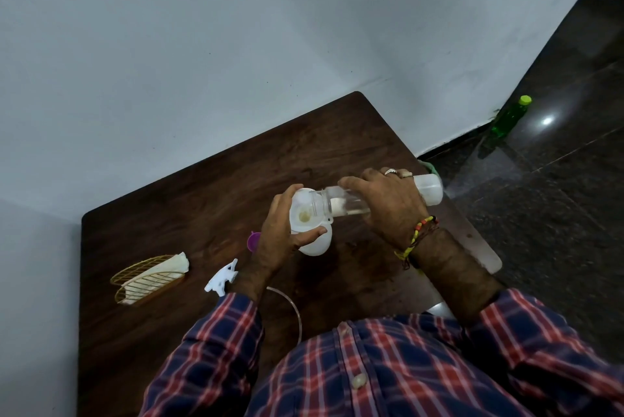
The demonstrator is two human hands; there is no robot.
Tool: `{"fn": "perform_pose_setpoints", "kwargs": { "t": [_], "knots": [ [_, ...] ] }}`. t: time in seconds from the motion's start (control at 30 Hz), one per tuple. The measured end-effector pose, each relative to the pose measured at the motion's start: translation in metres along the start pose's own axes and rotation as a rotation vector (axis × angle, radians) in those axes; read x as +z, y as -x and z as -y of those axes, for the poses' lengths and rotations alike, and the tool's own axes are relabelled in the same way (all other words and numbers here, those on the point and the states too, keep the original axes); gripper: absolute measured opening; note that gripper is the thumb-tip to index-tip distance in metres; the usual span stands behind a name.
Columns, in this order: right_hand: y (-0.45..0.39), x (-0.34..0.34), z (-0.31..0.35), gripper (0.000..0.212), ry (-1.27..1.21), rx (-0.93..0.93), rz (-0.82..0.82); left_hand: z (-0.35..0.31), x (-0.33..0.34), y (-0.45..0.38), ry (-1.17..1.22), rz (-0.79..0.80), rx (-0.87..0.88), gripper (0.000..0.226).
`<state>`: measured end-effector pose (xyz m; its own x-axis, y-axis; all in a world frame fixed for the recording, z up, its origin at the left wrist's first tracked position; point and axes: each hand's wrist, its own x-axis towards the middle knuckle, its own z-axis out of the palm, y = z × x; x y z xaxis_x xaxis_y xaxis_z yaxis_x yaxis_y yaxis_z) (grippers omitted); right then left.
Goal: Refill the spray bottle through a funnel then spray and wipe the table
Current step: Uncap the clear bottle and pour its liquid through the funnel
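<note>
Closest to the camera is a plaid shirt (388, 372), both sleeves reaching out over a dark wooden table (175, 332). A thin clear tube (293, 307) curves by the near edge, leading to the white spray head (221, 277) lying flat beside the left wrist. Toward the left edge sits a gold wire holder (148, 278) with a white cloth (169, 267) tucked in it. Mid-table, the left hand (283, 241) wraps around the white funnel (305, 212), which sits on the white spray bottle (315, 244), thumb across the front. A purple cap (253, 241) peeks out just behind that hand. The right hand (388, 200) grips a clear bottle (341, 202) tipped nearly flat, mouth over the funnel, base past the right edge. Farther off, a green bottle (510, 116) stands on the floor by the wall.
</note>
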<state>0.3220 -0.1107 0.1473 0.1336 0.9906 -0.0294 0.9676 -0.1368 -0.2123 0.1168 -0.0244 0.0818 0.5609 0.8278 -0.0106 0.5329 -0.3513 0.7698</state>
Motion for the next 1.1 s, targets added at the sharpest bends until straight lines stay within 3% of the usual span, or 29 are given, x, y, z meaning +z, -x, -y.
{"fn": "perform_pose_setpoints", "kwargs": {
  "t": [1.1],
  "knots": [
    [0.0006, 0.0075, -0.0004, 0.066, 0.045, 0.012, -0.033, -0.0033, 0.0058, 0.0051, 0.009, -0.04, -0.054, 0.096]
  ]
}}
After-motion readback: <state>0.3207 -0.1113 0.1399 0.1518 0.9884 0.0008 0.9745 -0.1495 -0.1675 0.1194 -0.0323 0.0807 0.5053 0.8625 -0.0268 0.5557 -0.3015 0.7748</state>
